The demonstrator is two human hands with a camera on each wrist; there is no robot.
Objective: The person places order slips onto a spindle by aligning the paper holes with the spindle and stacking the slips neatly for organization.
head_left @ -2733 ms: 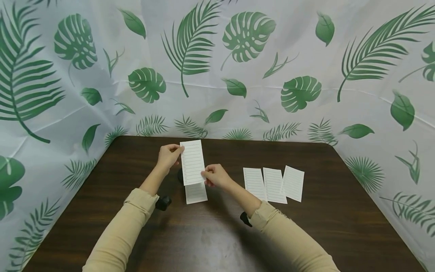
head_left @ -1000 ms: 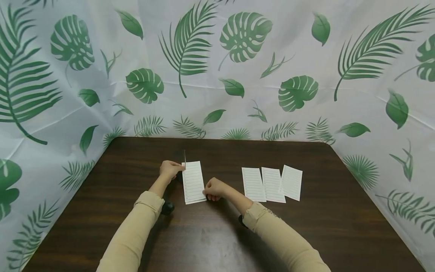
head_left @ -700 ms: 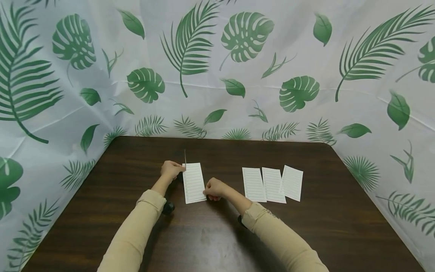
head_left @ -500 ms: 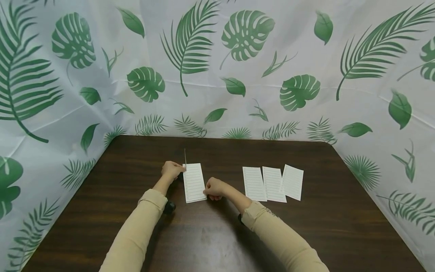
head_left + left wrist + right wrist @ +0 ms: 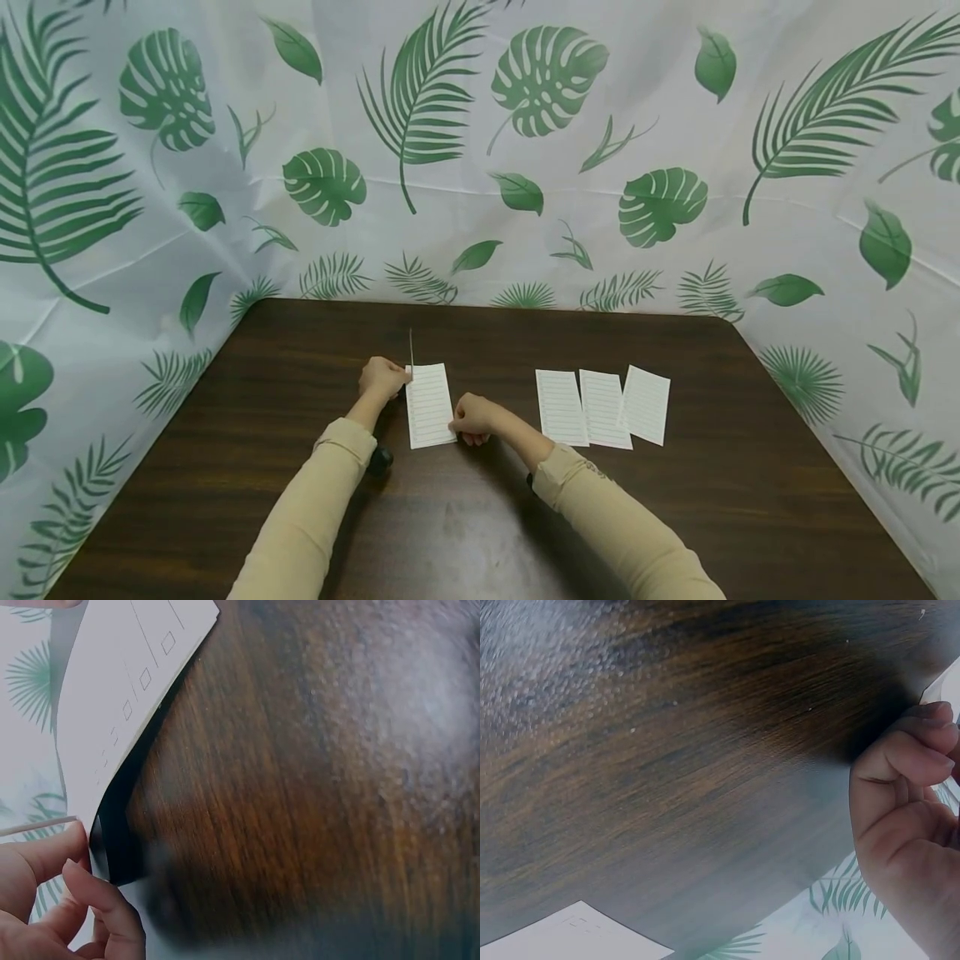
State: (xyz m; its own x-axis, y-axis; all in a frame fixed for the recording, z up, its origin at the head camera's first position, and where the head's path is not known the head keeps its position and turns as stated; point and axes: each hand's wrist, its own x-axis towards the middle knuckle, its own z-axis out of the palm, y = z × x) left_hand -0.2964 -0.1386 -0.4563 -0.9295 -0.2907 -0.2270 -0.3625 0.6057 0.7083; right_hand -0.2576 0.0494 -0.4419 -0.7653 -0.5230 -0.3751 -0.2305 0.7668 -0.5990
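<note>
A white lined checklist sheet (image 5: 430, 408) lies over at least one other sheet, left of the table's middle. A thin spike of a receipt spike (image 5: 411, 350) rises at its upper left corner; the dark base (image 5: 116, 840) shows under the paper in the left wrist view. My left hand (image 5: 384, 377) pinches the sheet's upper left corner, right beside the spike, with thumb and finger. At the lower right corner, my right hand (image 5: 477, 417) pinches the sheet edge, its other fingers curled under. The right hand's fingertips are partly cut off in the right wrist view.
To the right, three more lined sheets lie on the dark wooden table (image 5: 712, 500): a left sheet (image 5: 562, 408), a middle sheet (image 5: 605, 408) and a tilted right sheet (image 5: 647, 406), the last two overlapping slightly. A leaf-patterned curtain (image 5: 450, 233) hangs behind.
Both hands have lowered the sheet from above onto the one below, and the spike now stands out above its corner. In the last second the left hand has moved down slightly.
</note>
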